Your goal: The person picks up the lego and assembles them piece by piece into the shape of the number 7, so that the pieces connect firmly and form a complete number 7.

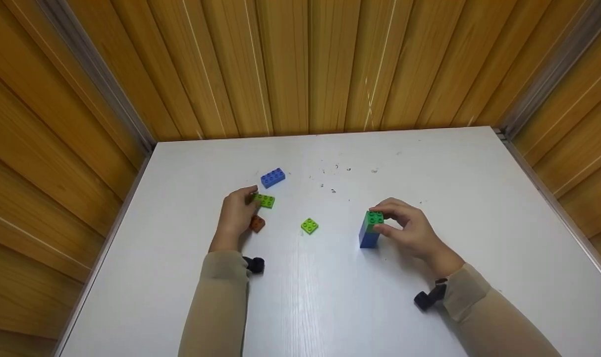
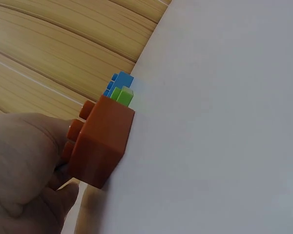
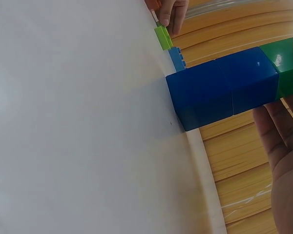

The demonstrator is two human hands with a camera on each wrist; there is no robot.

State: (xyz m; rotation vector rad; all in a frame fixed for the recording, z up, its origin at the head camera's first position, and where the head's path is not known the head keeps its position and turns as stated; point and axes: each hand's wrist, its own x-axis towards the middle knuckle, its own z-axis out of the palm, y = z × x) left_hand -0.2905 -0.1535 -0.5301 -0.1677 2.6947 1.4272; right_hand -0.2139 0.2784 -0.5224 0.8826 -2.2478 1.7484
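Observation:
In the head view my left hand is at the left end of a lime green brick, thumb and forefinger about it. The thumb partly hides that end. An orange-brown brick lies close beside this hand, below its fingers. My right hand pinches a green brick between thumb and fingers. It tops an upright stack of two blue bricks, whose base meets the white table.
Beyond the left hand lies a long blue brick. A small square lime brick sits between the hands. Dark marks speckle the tabletop. Wood-look panels stand along the table's back and sides.

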